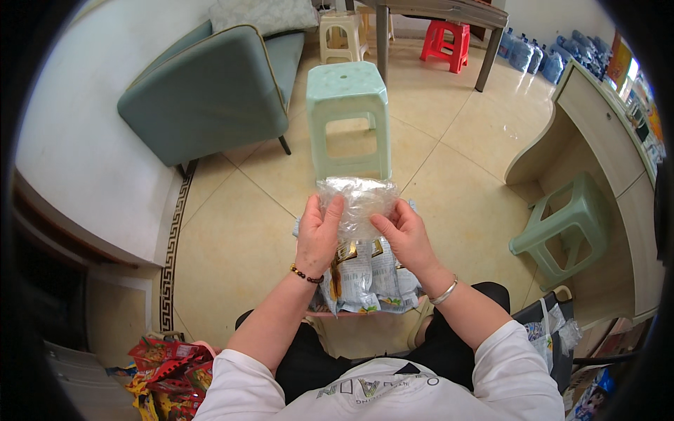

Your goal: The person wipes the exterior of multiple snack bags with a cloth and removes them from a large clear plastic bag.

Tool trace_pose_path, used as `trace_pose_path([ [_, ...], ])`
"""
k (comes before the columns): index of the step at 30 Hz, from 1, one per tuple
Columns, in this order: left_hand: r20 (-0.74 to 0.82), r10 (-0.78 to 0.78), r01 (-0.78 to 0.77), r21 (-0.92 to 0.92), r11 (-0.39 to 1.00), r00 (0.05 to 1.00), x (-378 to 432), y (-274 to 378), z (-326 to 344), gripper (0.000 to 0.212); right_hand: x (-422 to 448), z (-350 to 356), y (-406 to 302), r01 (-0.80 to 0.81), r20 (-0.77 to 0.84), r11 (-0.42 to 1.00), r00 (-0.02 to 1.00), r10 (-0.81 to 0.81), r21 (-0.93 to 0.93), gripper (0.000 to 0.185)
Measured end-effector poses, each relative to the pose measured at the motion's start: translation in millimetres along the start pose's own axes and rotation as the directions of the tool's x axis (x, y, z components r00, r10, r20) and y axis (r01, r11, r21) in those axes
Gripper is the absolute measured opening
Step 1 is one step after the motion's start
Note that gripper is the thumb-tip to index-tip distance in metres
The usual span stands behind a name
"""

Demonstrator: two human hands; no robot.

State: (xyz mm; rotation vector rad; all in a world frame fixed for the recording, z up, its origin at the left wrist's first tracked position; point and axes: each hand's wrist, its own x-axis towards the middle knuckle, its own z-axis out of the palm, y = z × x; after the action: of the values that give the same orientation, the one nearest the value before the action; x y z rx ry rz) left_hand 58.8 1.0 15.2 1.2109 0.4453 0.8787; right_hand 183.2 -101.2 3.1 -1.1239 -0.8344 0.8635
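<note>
My left hand (318, 229) and my right hand (408, 231) hold a crumpled clear plastic bag (358, 202) between them, each thumb on its near side. Beneath it, silver-white printed snack packets (353, 279) lie in a pink basket (363, 314) in front of my knees; the bag hides part of them. Just beyond the bag stands a pale green plastic stool (345, 87).
Red and yellow packets (174, 368) fill a pink basket at the lower left. A grey-green armchair (205, 100) stands at the left. At the right, a green stool (563, 226) is under a wooden desk (595, 110). A black chair (561, 316) holds plastic bags.
</note>
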Motion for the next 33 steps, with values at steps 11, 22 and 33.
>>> trace_pose_path([
  [11, 0.220, -0.283, 0.356, -0.490, 0.796, 0.934, 4, -25, -9, 0.042, -10, 16, 11, -0.207, 0.112, 0.803, 0.978, 0.175, 0.559, 0.029],
  [22, -0.132, -0.039, 0.053, 0.103, 0.993, 0.990, 3, -15, -8, 0.049, -15, 14, -9, 0.259, 0.191, 0.867, 0.962, -0.193, -0.425, 0.023],
  [33, -0.096, -0.172, 0.168, -0.055, 0.984, 0.980, -4, 2, -1, 0.039, -6, 4, 1, -0.096, 0.314, 0.995, 0.945, 0.093, -0.006, 0.028],
])
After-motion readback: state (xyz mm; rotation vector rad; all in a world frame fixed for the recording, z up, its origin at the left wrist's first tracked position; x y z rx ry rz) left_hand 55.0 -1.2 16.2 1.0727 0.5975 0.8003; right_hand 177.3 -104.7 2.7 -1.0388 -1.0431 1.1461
